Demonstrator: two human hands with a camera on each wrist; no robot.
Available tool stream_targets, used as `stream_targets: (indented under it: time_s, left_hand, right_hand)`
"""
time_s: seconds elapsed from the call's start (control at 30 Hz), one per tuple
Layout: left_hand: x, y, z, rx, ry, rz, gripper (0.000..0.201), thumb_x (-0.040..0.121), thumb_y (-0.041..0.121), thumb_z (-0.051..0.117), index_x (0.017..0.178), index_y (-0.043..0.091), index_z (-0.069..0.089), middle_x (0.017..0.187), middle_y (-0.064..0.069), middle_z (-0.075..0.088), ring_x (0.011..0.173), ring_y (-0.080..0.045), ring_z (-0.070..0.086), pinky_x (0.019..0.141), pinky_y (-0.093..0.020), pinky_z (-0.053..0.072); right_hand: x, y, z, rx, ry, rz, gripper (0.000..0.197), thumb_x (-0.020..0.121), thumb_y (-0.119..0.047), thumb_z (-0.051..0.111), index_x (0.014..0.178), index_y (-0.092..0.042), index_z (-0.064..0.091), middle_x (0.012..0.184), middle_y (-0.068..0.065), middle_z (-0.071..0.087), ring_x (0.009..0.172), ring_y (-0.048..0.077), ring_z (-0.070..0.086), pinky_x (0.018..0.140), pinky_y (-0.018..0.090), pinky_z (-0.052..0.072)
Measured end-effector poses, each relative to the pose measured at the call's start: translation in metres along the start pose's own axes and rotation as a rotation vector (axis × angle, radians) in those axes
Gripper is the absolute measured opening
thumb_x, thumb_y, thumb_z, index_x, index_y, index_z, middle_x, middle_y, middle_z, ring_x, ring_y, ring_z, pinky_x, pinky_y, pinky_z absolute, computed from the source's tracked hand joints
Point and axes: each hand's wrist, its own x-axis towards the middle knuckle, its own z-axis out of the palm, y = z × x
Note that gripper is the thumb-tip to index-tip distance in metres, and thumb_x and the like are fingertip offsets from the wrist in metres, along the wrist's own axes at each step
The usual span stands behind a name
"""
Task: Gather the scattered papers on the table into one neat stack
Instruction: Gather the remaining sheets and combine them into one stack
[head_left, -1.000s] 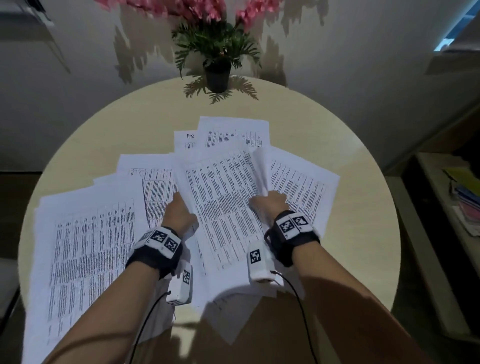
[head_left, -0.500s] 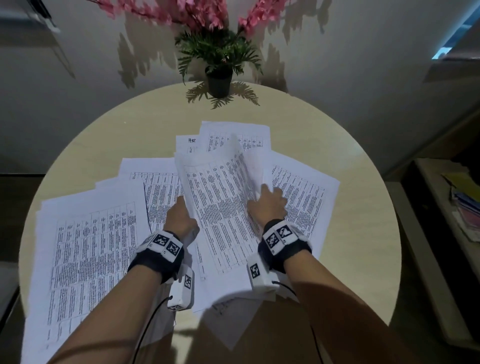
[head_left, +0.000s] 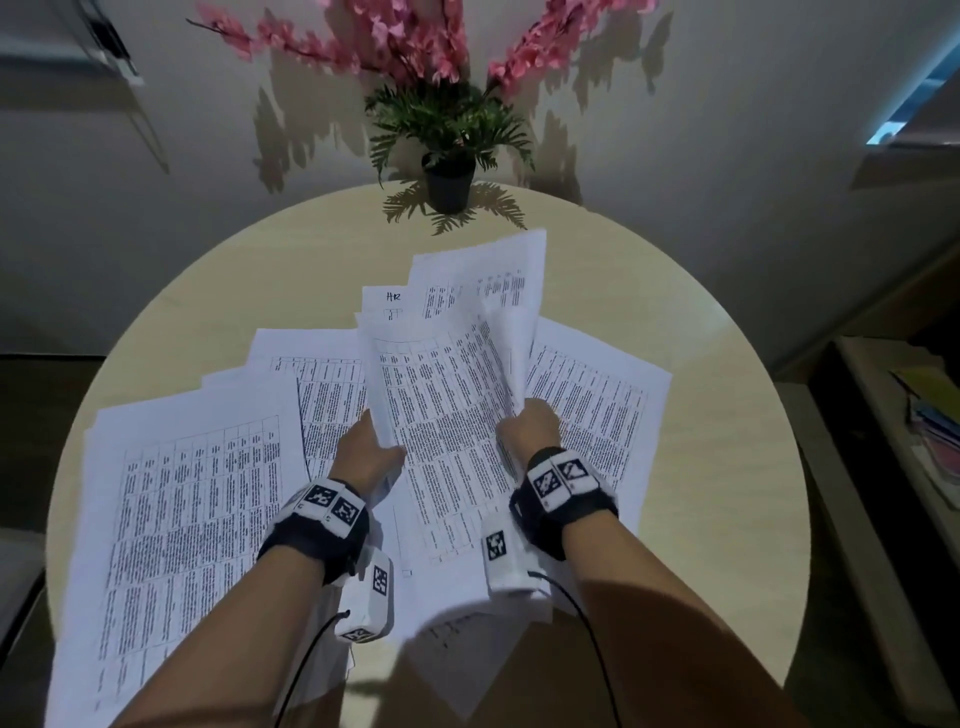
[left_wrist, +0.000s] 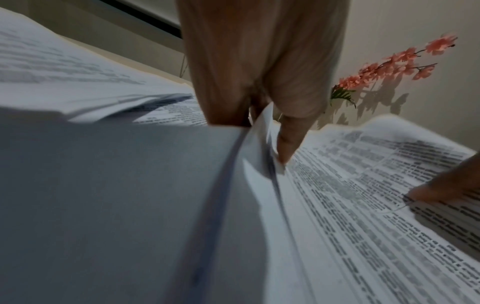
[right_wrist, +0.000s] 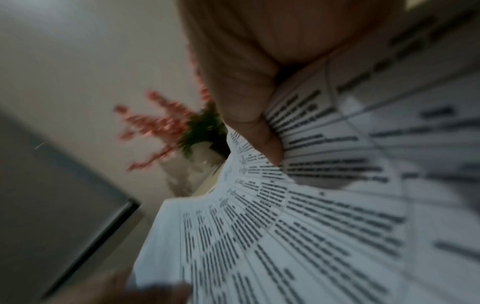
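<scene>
Risk, slipping: the middle bundle (head_left: 447, 415) is held only at its two side edges, so loose sheets could slide out of the bottom; the cause would be an uneven grip on a sheaf that is not yet squared.
Risk, creasing: the sheets at the right edge already curl upward, and a harder pinch there could fold them.
Risk, dragging: the bundle overlaps the papers beside it, so lifting or shifting it could pull those further askew or toward the near rim of the tabletop (head_left: 727, 415).
Left hand (head_left: 366, 449): fingers curled round the left edge of the middle bundle, with the thumb pressing on the printed top side, as the left wrist view shows.
Right hand (head_left: 530, 426): pinching the bundle's right edge, thumb on the printed face; the right wrist view is blurred, so finger detail is unclear.
Papers: the bundle lies centre; a large spread of sheets (head_left: 182, 519) lies at near left, another sheet (head_left: 597, 400) just right of it, more at the far side (head_left: 467, 280), all overlapping.
Progress: judged early, most sheets ungathered.
Other: a potted plant (head_left: 449, 176) stands at the far edge, apart from the papers.
</scene>
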Motion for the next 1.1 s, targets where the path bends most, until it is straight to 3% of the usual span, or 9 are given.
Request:
stream_targets:
  time_s: [0.2,0.33,0.43,0.53,0.6,0.73,0.8,0.97,1.1]
  left_hand:
    - [0.004,-0.007,-0.006,0.000,0.008,-0.052,0.057,0.083,0.035,0.064,0.131,0.010,0.044,0.108,-0.005,0.052,0.102,-0.021,0.051,0.087,-0.028,0.038]
    - [-0.001,0.015,0.003,-0.395,-0.158,-0.080,0.079,0.052,0.072,0.070,0.099,0.010,0.058,0.100,-0.006,0.060,0.095,-0.019,0.062,0.092,-0.035,0.043]
    - [-0.003,0.027,0.021,-0.678,-0.354,-0.200,0.079,0.079,0.048,0.063,0.138,0.002,0.038,0.137,-0.011,0.052,0.126,-0.022,0.052,0.111,-0.040,0.028]
    - [-0.001,0.019,0.034,-0.412,-0.407,-0.198,0.065,0.077,0.029,0.071,0.132,0.008,0.042,0.105,-0.017,0.067,0.075,-0.021,0.062,0.084,-0.037,0.041]
    - [-0.005,0.013,0.037,-0.118,-0.447,-0.137,0.032,0.074,0.026,0.071,0.092,0.007,0.054,0.084,-0.020,0.057,0.066,-0.021,0.049,0.073,-0.029,0.040]
    - [-0.021,0.009,0.048,0.075,-0.317,-0.078,0.021,0.087,0.012,0.054,0.093,-0.005,0.043,0.069,-0.005,0.047,0.064,-0.019,0.047,0.064,-0.027,0.042]
    - [-0.033,0.021,0.047,0.104,-0.195,0.040,0.003,0.089,0.007,0.047,0.089,0.005,0.049,0.070,-0.003,0.049,0.070,-0.021,0.048,0.059,-0.024,0.040]
    - [-0.058,0.080,0.015,-0.116,0.154,0.395,0.021,0.093,0.008,0.046,0.110,0.002,0.058,0.091,-0.009,0.059,0.083,-0.021,0.055,0.060,-0.018,0.042]
    - [-0.077,0.123,-0.024,-0.279,0.312,0.643,0.031,0.088,0.022,0.053,0.110,0.002,0.061,0.095,-0.006,0.064,0.087,-0.018,0.059,0.069,-0.019,0.048]
  right_hand:
    - [-0.005,0.041,-0.051,0.261,0.150,-0.038,0.027,0.081,-0.007,0.060,0.107,0.001,0.062,0.093,0.013,0.068,0.085,0.029,0.065,0.076,0.039,0.055]
    - [-0.011,0.079,-0.096,0.517,-0.016,0.090,0.044,0.082,-0.008,0.068,0.119,0.006,0.049,0.107,0.015,0.061,0.098,0.031,0.060,0.090,0.042,0.049]
    - [-0.019,0.099,-0.097,0.677,-0.246,0.210,0.055,0.080,-0.005,0.069,0.130,0.002,0.047,0.118,0.019,0.062,0.103,0.034,0.063,0.079,0.044,0.057]
    - [-0.019,0.117,-0.082,0.627,-0.078,0.289,0.088,0.072,-0.012,0.078,0.144,-0.007,0.027,0.131,0.016,0.049,0.119,0.034,0.051,0.094,0.047,0.048]
    - [-0.019,0.121,-0.077,0.404,0.134,0.205,0.049,0.080,-0.008,0.066,0.122,-0.017,0.043,0.102,0.011,0.056,0.091,0.026,0.055,0.078,0.034,0.047]
    - [-0.031,0.112,-0.072,-0.051,0.180,-0.013,0.016,0.085,-0.008,0.056,0.102,-0.009,0.055,0.099,0.018,0.060,0.087,0.024,0.056,0.072,0.022,0.038]
    - [-0.041,0.098,-0.077,0.002,0.170,-0.102,0.008,0.089,-0.006,0.053,0.095,-0.010,0.055,0.092,0.013,0.058,0.081,0.020,0.053,0.071,0.021,0.037]
    - [-0.078,0.041,-0.109,0.326,0.374,-0.453,0.021,0.089,0.000,0.049,0.102,-0.007,0.064,0.084,0.004,0.065,0.068,0.008,0.059,0.057,0.010,0.044]
    - [-0.106,-0.001,-0.135,0.502,0.468,-0.756,0.020,0.089,0.000,0.055,0.104,-0.012,0.060,0.092,-0.011,0.063,0.079,-0.011,0.059,0.080,0.010,0.047]
